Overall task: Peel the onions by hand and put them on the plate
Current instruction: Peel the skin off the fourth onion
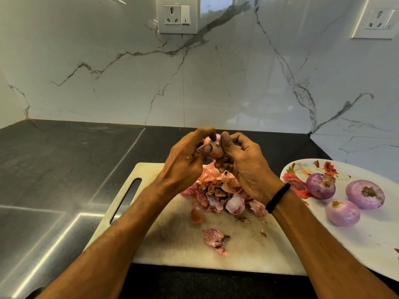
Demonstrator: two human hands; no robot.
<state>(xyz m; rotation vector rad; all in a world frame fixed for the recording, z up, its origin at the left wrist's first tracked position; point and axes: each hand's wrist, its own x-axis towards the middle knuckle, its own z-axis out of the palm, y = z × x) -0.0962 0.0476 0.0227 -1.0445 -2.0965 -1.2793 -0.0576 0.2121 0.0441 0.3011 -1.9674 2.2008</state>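
Observation:
A small pinkish onion is held in the air above the cutting board, its stem tip facing me. My left hand grips it from the left, thumb and fingers curled around it. From the right, my right hand pinches it, the thumb tip by the stem. Three peeled purple onions lie on the white flowered plate at the right.
A pile of dry onion skins lies on the white cutting board, with a loose piece nearer me. The board sits on a dark countertop. A marble wall with two sockets rises behind.

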